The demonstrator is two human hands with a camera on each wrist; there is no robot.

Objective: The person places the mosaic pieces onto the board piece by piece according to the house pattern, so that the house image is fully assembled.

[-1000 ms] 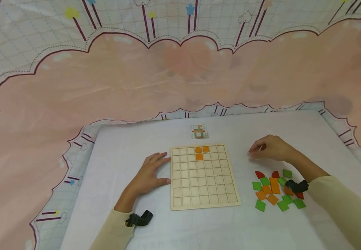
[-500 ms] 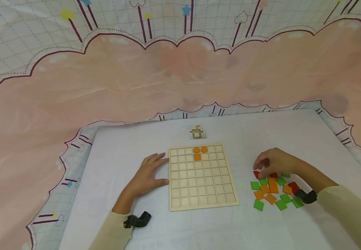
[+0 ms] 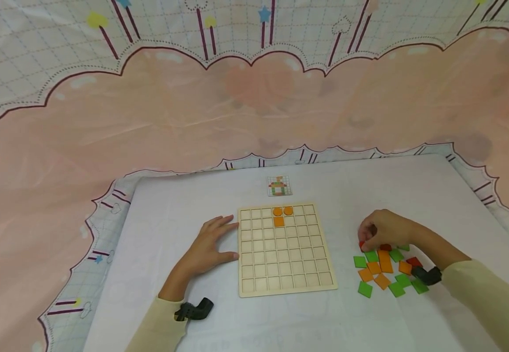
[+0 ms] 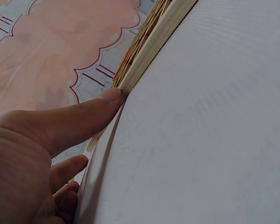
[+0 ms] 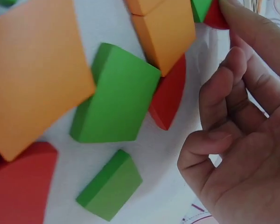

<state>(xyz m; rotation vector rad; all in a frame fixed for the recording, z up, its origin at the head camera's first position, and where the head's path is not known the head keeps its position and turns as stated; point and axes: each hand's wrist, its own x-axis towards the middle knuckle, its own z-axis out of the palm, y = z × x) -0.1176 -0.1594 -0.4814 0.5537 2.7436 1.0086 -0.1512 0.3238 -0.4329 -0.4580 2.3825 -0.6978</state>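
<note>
My left hand (image 3: 203, 250) rests at the left edge of the pale wooden grid board (image 3: 287, 270), fingers spread, with thumb and fingertips touching the rim. In the left wrist view the thumb lies against the board's side (image 4: 154, 51). Two orange discs (image 3: 277, 211) and an orange square (image 3: 278, 222) sit in cells near the board's far side. To the right, my right hand (image 3: 385, 228) pinches a red rounded-edge tile (image 3: 362, 246) between thumb and fingers, low at the far left of the loose tiles. The right wrist view shows that red tile (image 5: 216, 19) only partly.
Loose green tiles (image 3: 365, 289), orange squares, an orange rectangle (image 3: 385, 261) and other red rounded tiles (image 3: 414, 262) lie right of the board. A small patterned picture card (image 3: 278, 186) lies beyond the board. White cloth covers the table (image 3: 192, 195).
My right hand has come down and nearer to the loose tiles, and its fingers have closed on the red tile. The left hand stays at the board's edge.
</note>
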